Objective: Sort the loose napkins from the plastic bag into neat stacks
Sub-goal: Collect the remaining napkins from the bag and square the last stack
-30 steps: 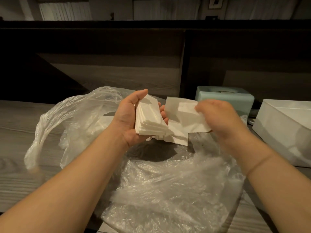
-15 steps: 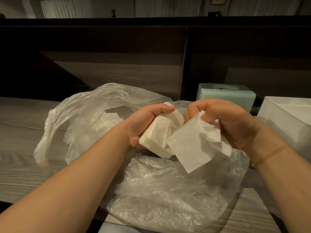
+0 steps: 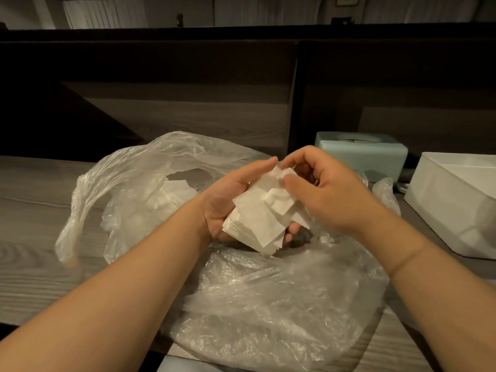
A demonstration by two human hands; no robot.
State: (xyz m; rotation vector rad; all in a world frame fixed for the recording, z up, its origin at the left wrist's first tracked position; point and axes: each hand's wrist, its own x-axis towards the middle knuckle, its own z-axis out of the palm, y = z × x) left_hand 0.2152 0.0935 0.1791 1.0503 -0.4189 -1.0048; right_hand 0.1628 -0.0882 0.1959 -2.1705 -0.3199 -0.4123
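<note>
Grey wood-grain table (image 3: 32, 210) runs under a dark panelled wall, with a crumpled clear plastic bag (image 3: 268, 304) spread across it. Above the bag the left hand (image 3: 228, 200) cradles a stack of white napkins (image 3: 257, 221) — fingers curled under it. The right hand (image 3: 327, 191) pinches the stack's crumpled top napkin. More napkins (image 3: 171, 194) lie inside the bag. A pale green tissue box (image 3: 370, 154) and a white bin (image 3: 456, 205) stand on the right.

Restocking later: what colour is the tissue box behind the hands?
Pale mint green tissue box, seen in the head view.
</note>
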